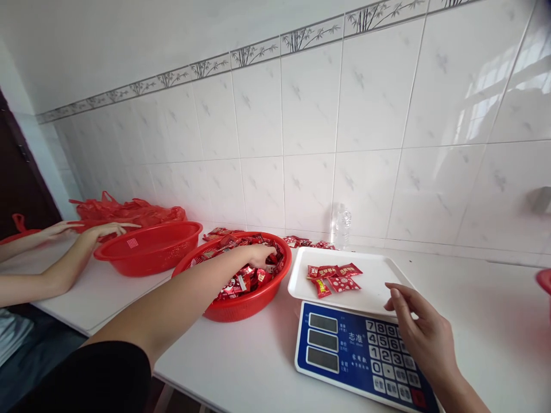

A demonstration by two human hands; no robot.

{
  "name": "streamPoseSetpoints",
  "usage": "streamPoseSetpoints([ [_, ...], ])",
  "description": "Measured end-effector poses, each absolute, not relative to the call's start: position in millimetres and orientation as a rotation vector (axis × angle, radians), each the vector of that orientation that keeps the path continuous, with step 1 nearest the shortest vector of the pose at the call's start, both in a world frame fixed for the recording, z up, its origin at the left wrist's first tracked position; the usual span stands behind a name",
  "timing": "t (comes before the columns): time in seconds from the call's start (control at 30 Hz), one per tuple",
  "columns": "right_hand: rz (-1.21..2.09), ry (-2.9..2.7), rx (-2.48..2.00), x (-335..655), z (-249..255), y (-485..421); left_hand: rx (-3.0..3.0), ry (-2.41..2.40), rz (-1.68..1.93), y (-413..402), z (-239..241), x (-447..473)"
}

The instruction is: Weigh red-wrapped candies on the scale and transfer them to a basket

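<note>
My left hand reaches into a red plastic basket heaped with small red snack packets. Its fingertips go down among the packets, so their grip is hidden. My right hand hovers over the right side of a blue-and-white digital scale, its fingers loosely bent and apart with nothing visible in them. Several red packets lie in a group on the left part of the scale's white tray. The scale's displays look dark.
Left of my basket stands another red basket, with a co-worker's hands at its far side. Red plastic bags are piled behind it. More packets and a clear plastic bottle are by the tiled wall.
</note>
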State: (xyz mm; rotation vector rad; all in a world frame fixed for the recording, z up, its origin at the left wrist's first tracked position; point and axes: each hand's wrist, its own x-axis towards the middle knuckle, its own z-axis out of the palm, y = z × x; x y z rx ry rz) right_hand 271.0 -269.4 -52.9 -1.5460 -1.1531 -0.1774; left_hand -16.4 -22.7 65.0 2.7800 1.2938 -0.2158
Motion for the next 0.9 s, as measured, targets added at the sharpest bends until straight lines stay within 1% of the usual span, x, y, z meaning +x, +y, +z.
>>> streamPoseSetpoints([
  [0.3,-0.143,-1.161,-1.492,273,-54,-268,2.729,1.453,0.075,-15,81,-30],
  [0.43,-0.124,-1.155,-1.477,272,-53,-268,2.719,1.491,0.29,-17,91,-15],
  [0.57,-0.122,-1.158,-1.465,272,-54,-267,2.725,1.39,0.431,-31,92,15],
  [0.7,-0.129,-1.149,-1.481,272,-55,-266,2.719,1.231,0.353,-59,76,54],
  [0.9,-0.111,-1.158,-1.433,272,-54,-265,2.709,1.012,0.065,-102,45,96],
])
